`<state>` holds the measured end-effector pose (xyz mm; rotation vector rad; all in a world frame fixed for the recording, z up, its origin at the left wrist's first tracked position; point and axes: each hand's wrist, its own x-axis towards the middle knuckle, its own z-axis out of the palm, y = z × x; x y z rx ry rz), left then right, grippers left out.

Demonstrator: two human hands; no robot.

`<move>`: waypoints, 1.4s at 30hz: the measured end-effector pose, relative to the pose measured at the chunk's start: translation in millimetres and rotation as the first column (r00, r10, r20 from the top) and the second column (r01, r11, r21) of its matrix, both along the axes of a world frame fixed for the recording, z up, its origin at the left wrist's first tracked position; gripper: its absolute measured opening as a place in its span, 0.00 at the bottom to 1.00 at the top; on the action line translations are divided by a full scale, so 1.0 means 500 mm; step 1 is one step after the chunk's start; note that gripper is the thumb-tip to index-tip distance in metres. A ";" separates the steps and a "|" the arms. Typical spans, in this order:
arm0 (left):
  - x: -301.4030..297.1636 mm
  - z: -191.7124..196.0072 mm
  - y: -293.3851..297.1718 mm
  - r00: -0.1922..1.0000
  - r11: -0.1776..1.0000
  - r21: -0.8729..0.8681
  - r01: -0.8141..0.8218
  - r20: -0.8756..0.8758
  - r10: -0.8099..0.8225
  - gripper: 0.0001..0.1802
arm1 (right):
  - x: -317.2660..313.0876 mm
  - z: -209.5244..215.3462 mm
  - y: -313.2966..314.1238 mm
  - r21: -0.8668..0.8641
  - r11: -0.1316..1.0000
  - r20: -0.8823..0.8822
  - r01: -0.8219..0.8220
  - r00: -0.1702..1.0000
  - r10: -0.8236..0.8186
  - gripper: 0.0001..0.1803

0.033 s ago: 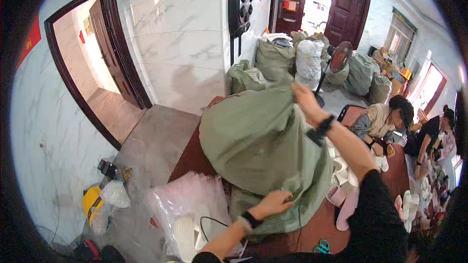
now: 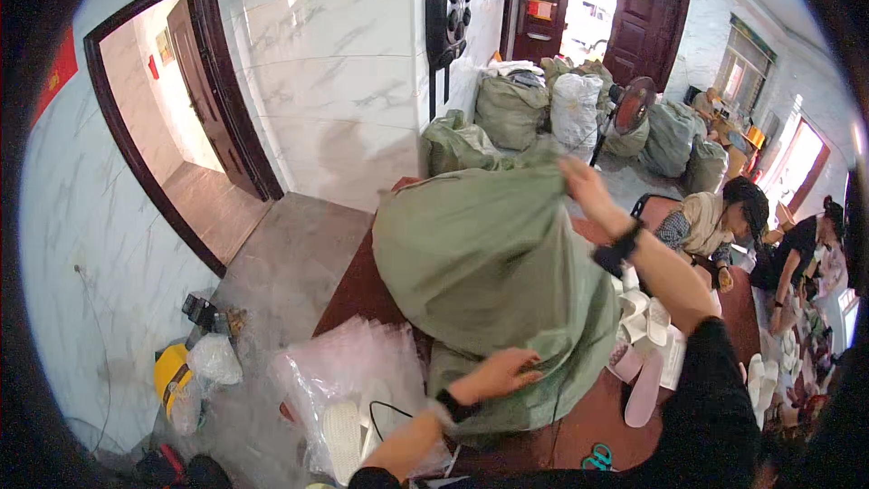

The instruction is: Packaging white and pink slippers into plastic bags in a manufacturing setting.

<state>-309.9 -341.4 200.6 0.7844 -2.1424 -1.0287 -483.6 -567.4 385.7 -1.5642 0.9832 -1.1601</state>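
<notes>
A big olive-green woven sack (image 2: 480, 263) bulges over the reddish-brown table in front of me. My right hand (image 2: 587, 188) is closed on its upper right edge and holds the fabric up. Lower down, my left hand (image 2: 496, 375) rests against the sack's front with its fingers stretched out. Beside my left forearm lie clear plastic bags (image 2: 348, 362), with a white slipper sole (image 2: 342, 439) on them. Pink slippers (image 2: 643, 388) and white slippers (image 2: 644, 319) sit to the right of the sack. What the sack contains is hidden.
Teal-handled scissors (image 2: 596, 458) lie at the table's (image 2: 579, 421) near edge. Two people (image 2: 711, 222) sit or lean at the right among more slippers. Full sacks (image 2: 511, 113) and a standing fan (image 2: 634, 101) are at the back. A yellow-and-black object (image 2: 169, 373) is on the left floor.
My right hand has shifted a little to the right, drawing the sack's upper edge with it. The fabric now spreads farther right. My left hand has moved only slightly.
</notes>
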 end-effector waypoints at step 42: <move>-0.088 0.583 -0.261 0.933 0.939 0.300 -0.166 -0.259 0.248 0.18 | -0.621 0.214 0.853 0.016 0.974 -0.819 0.226 -0.555 0.142 0.20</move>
